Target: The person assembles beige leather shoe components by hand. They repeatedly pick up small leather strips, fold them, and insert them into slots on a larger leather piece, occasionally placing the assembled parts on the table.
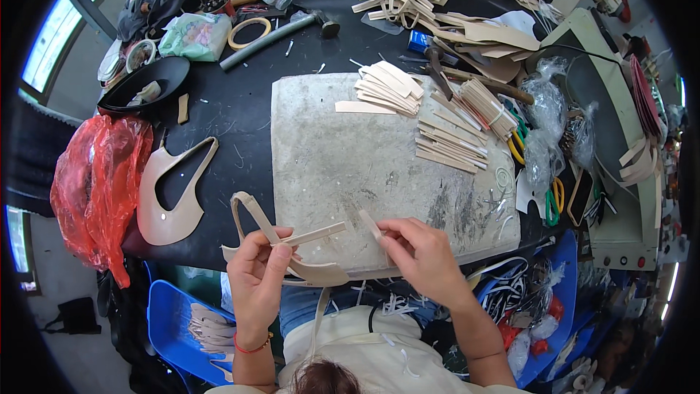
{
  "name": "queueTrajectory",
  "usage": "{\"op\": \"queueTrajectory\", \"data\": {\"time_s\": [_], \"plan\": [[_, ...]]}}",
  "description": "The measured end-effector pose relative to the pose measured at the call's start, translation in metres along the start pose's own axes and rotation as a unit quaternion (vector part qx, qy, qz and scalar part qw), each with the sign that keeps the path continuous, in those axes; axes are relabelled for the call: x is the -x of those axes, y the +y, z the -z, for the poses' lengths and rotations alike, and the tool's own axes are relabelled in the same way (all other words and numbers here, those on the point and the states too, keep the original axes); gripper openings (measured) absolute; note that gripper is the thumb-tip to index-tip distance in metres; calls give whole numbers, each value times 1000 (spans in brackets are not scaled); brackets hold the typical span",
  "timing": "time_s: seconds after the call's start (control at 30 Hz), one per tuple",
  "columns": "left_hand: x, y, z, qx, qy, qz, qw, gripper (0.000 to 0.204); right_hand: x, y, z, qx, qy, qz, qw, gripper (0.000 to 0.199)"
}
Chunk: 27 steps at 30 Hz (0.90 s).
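Observation:
My left hand (255,281) is closed, thumb against fingers, on a beige shoe upper piece (321,273) at the near edge of the worn grey board (328,153). One looped strap (251,208) of this piece rises beyond the fingers, and a straight strap end (324,233) points right. Just right of that end, my right hand (419,252) pinches a short beige strip (370,224) between thumb and fingertips. The strip and the strap end are apart. A similar cut upper piece (173,222) lies flat on the black table to the left.
Beige strips lie in a fanned pile (390,87), a loose row (448,146) and a tied bundle (488,106). A hammer (328,28) is at the back. A red plastic bag (95,190) stands left; blue bins (179,343) sit below the table edge. A pale machine (620,226) stands right.

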<state>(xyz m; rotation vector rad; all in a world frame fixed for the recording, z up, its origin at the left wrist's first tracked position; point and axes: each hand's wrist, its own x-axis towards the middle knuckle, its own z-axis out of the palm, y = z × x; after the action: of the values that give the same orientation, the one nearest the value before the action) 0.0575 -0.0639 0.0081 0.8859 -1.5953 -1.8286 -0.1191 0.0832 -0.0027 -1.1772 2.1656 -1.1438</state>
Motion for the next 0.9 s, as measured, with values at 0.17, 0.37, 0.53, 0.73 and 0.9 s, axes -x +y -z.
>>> {"op": "queueTrajectory", "data": {"time_s": [0.17, 0.37, 0.53, 0.73, 0.9], "plan": [[-2, 5, 2, -3, 3, 2, 1000, 20, -14, 13, 17, 127, -31, 115, 985, 19], [-2, 5, -10, -46, -56, 27, 997, 18, -12, 8, 41, -6, -12, -3, 1000, 20], [-20, 18, -48, -173, -181, -23, 968, 15, 19, 10, 33, -268, -28, -104, 957, 19], [-39, 7, -69, -275, -224, -30, 934, 16, 25, 14, 30, -279, 24, -215, 936, 12], [-44, -10, -73, -330, -216, -29, 919, 20, 25, 17, 13, -162, 50, -207, 964, 9]]}}
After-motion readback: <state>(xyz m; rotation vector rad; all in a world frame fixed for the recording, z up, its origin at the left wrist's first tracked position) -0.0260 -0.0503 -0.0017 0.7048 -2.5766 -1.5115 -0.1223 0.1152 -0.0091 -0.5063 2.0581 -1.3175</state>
